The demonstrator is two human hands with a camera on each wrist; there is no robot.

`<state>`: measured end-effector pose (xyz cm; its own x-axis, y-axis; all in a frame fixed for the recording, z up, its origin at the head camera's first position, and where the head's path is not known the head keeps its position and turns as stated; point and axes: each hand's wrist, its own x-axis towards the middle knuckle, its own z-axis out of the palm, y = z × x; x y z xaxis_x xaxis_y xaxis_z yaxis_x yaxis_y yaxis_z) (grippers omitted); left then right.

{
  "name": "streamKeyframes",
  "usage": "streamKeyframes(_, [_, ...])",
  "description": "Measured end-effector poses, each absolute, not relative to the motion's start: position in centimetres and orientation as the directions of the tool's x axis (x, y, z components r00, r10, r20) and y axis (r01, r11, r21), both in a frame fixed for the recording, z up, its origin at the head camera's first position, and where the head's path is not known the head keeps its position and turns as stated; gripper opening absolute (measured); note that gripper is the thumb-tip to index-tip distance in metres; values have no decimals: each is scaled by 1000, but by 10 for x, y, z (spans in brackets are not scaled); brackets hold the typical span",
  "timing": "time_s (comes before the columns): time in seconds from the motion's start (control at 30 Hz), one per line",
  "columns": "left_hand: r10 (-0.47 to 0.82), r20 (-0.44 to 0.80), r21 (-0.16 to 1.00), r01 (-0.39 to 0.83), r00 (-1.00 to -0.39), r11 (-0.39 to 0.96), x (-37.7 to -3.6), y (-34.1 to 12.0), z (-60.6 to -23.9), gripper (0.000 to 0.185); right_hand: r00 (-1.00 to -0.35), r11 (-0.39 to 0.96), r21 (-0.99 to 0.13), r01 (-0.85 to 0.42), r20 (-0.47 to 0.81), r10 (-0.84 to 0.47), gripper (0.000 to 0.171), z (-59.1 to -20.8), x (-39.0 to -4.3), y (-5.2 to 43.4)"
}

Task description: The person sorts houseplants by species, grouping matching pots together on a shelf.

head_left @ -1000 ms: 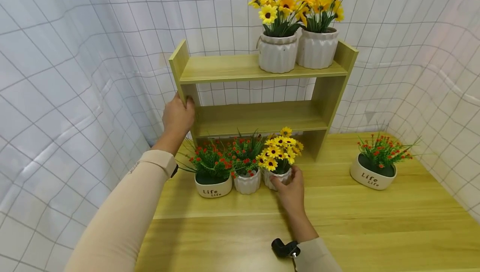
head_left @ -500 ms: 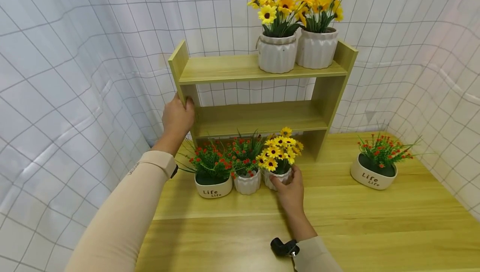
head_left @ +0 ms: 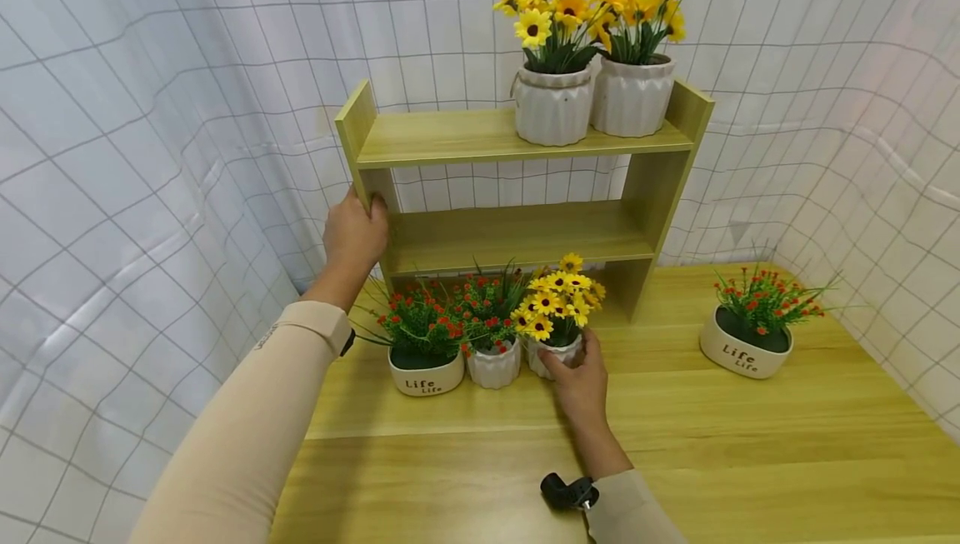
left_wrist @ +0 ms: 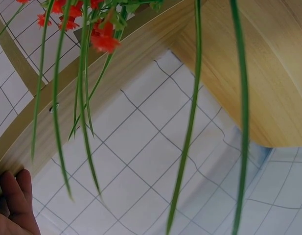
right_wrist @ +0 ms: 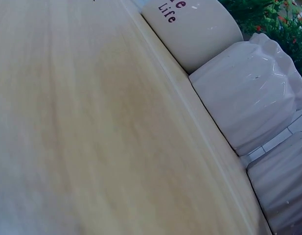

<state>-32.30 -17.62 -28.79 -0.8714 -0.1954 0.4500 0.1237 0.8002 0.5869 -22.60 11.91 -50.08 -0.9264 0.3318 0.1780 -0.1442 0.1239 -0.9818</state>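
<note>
My left hand (head_left: pixel 356 232) grips the left side panel of a light wooden shelf (head_left: pixel 442 134), thumb on the inner face; in the left wrist view its fingertips (left_wrist: pixel 24 183) lie against the panel's edge. With thumb and fingers, my right hand (head_left: pixel 585 386) holds a ribbed white pot of yellow flowers (head_left: pixel 558 302) at the shelf's foot. Left of it stand a ribbed white pot with red flowers (head_left: pixel 495 367) and an oval "Life" planter with red flowers (head_left: pixel 426 379). The right wrist view shows the held pot (right_wrist: pixel 283 183) upright on the tabletop, its hand out of view.
Two white pots of yellow flowers (head_left: pixel 553 111) stand on the right of the top shelf. Another oval "Life" planter (head_left: pixel 746 351) sits on the table (head_left: pixel 750 461) at the right. White grid-patterned curtains (head_left: pixel 97 194) hang behind and on both sides.
</note>
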Motion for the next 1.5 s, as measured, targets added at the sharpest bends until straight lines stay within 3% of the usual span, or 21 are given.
streamKeyframes(0.23, [-191, 465, 586, 139, -864, 798, -324, -177, -289, 43, -898, 157, -979, -128, 181, 401, 75, -503, -226, 118])
streamKeyframes(0.73, [-188, 478, 586, 152, -858, 796, -324, -176, -289, 38, -901, 19, -990, -137, 132, 414, 81, -488, -214, 123])
streamKeyframes(0.97, [-196, 468, 586, 137, -862, 799, -324, -177, -288, 40, -889, 28, -987, -156, 152, 433, 84, -475, -208, 126])
streamKeyframes(1.5, [-193, 487, 576, 147, -852, 804, -324, -178, -290, 39, -800, -18, -905, -426, 367, 474, 73, -426, -201, 132])
